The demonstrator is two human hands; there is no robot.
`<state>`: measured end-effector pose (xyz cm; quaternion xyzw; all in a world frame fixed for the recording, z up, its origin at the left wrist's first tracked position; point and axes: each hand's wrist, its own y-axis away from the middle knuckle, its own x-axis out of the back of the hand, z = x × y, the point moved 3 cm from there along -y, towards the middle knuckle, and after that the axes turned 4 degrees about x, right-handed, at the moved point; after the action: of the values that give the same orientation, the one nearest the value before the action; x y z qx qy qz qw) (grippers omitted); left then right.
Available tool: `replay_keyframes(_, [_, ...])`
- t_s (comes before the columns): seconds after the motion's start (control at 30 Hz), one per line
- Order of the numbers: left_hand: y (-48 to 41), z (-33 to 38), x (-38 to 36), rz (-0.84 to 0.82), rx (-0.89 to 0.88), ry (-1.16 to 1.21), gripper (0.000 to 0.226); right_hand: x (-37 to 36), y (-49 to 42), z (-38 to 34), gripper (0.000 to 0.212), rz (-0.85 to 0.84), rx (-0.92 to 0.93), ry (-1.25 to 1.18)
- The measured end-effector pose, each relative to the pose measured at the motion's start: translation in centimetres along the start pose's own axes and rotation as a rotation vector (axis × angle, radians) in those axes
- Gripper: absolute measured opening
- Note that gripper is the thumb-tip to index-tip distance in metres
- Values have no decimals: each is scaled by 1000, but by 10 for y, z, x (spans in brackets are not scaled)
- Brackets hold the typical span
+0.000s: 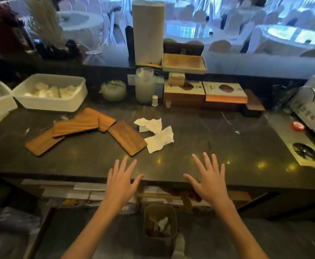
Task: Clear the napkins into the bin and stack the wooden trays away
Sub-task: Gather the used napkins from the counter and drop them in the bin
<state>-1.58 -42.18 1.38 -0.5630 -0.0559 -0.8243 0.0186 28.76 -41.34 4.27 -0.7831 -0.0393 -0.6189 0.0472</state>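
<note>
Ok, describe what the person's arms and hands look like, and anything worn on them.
Both forearms are bare as far as the frame shows: no sleeves, gloves, watch or bracelets. The left hand and the right hand show no rings that can be made out. The fingers are slim, and the nails look short and unpainted, though the picture is too soft to be sure. No marks or tattoos are visible.

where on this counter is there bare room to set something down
Free: the dark stone counter from the crumpled white napkins right to the white sheet with a black disc, and the front strip ahead of both open hands. Crowded: the left, with flat wooden trays and white plastic tubs.
</note>
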Motion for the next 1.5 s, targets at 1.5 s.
replay_keyframes(1.5, [-429,17,-106,-379,-329,-108,22,-177,-286,-85,21,-210,-277,5])
